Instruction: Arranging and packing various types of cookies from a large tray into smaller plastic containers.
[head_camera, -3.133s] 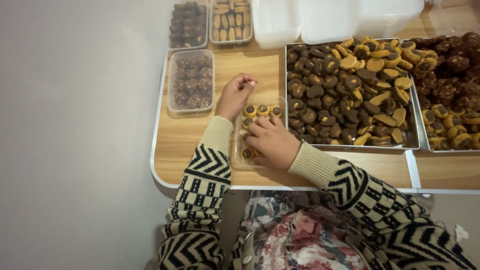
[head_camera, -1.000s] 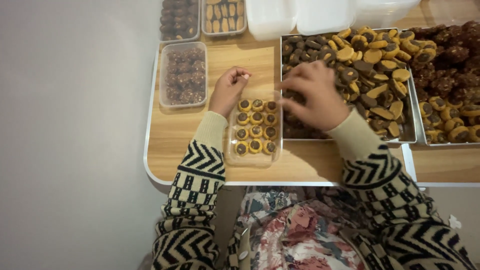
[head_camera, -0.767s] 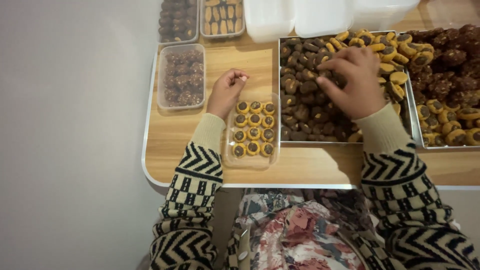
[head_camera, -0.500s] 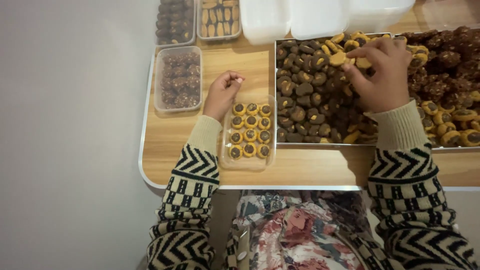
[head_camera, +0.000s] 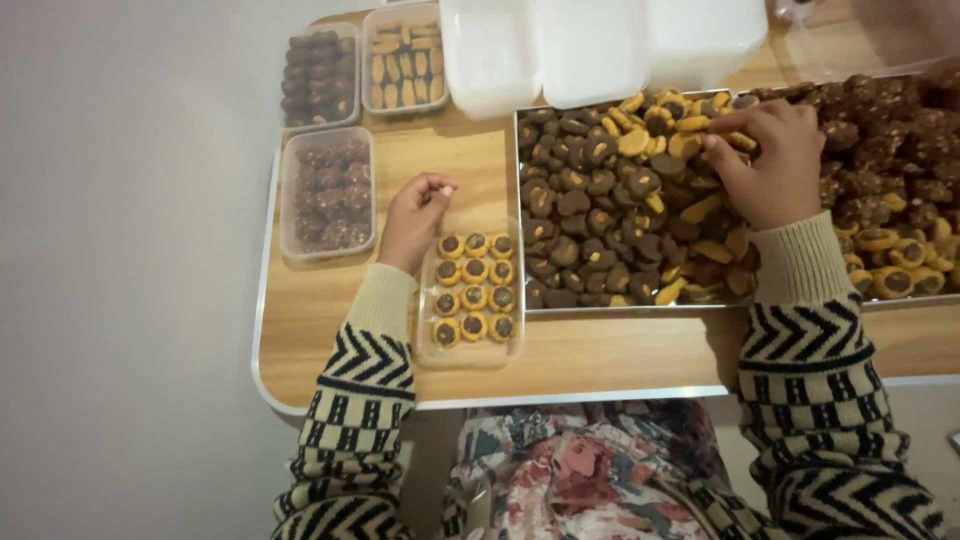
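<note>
Left hand (head_camera: 415, 215), fingers curled and holding nothing visible, steadies clear box (head_camera: 470, 290), centre-left; right hand (head_camera: 765, 160) fingers pinch cookies in metal tray (head_camera: 600, 308).

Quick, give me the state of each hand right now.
Left hand: loosely curled beside the small cookie container; contents cannot be told.
Right hand: fingers down among cookies in the metal tray; grip cannot be told.

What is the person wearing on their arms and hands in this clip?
Both arms are covered by long knitted sleeves with bold black-and-cream chevron and block patterns, ending in plain cream ribbed cuffs at the wrists. The left hand and right hand are bare: no gloves, and no rings or watch that I can make out.
</note>
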